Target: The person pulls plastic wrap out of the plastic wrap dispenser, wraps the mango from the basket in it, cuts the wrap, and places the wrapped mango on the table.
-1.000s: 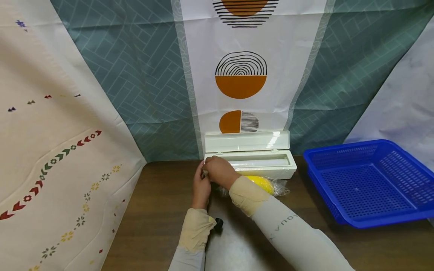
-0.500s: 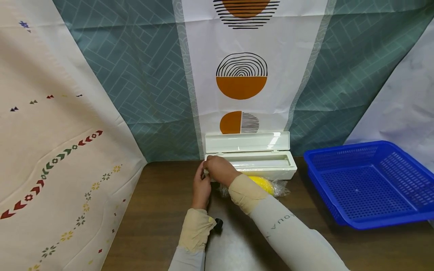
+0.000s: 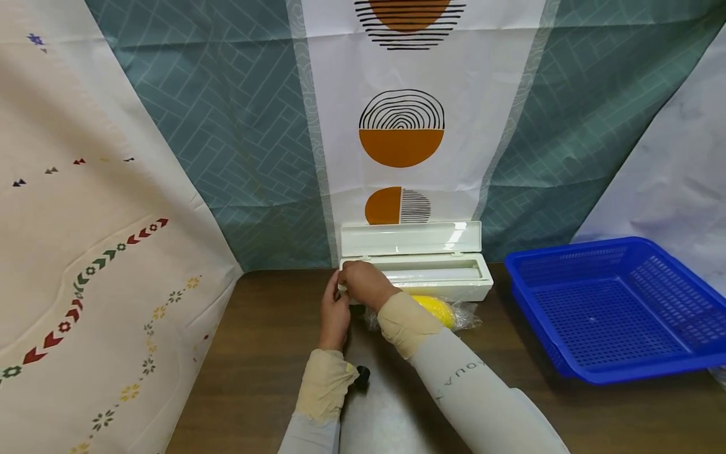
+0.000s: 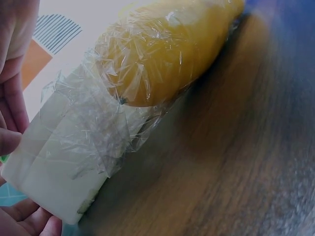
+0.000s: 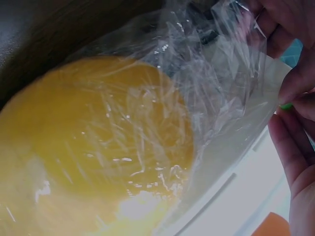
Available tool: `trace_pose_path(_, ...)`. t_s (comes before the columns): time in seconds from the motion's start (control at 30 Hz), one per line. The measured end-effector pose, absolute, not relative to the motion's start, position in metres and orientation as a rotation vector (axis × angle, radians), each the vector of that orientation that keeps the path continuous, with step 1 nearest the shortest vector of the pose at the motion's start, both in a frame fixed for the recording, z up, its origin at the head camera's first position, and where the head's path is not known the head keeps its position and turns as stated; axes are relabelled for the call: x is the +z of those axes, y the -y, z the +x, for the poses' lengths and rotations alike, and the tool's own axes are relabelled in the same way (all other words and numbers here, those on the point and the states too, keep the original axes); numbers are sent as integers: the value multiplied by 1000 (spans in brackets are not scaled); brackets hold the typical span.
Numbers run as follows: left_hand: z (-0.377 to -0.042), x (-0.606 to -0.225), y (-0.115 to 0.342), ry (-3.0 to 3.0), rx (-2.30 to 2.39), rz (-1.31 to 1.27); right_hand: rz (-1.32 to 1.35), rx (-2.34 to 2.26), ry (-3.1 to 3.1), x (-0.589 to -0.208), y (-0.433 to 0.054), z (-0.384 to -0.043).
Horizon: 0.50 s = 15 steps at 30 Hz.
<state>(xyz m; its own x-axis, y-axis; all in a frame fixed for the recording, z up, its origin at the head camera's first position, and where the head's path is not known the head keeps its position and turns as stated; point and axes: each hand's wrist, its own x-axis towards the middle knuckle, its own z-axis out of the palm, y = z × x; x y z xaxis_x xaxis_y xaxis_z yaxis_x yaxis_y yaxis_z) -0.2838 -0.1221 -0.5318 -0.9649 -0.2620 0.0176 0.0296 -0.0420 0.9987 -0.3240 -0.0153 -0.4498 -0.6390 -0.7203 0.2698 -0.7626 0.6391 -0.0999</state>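
A white cling film dispenser (image 3: pixel 471 291) stands at the back of the table, lid up, a pale roll (image 3: pixel 448 274) lying inside. At its left end my left hand (image 3: pixel 334 314) holds the corner, with its fingers (image 4: pixel 35 222) curled at the box end in the left wrist view. Reaching across from the right, my right hand (image 3: pixel 365 285) works at that same end. It pinches a small green piece (image 5: pixel 286 105) there, mostly covered by the fingers. Against the dispenser's front lies a large yellow fruit (image 4: pixel 162 54) wrapped in crinkled cling film (image 5: pixel 216 88).
A blue plastic basket (image 3: pixel 601 372) stands to the right. Patterned cloth (image 3: pixel 261 157) hangs behind the wooden table (image 3: pixel 266 366), and a cream cloth (image 3: pixel 113 302) hangs at the left. A small black object (image 3: pixel 363 376) shows beside the left cuff.
The head view has shifted slightly. Both hands stay at the dispenser's left end, with only small movements of the fingers.
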Motion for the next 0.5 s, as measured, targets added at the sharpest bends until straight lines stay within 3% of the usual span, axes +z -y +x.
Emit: trace_pose_path(0.5,-280,-527,122,2021,-2143,244,1198,261,2635,-450,15,-322)
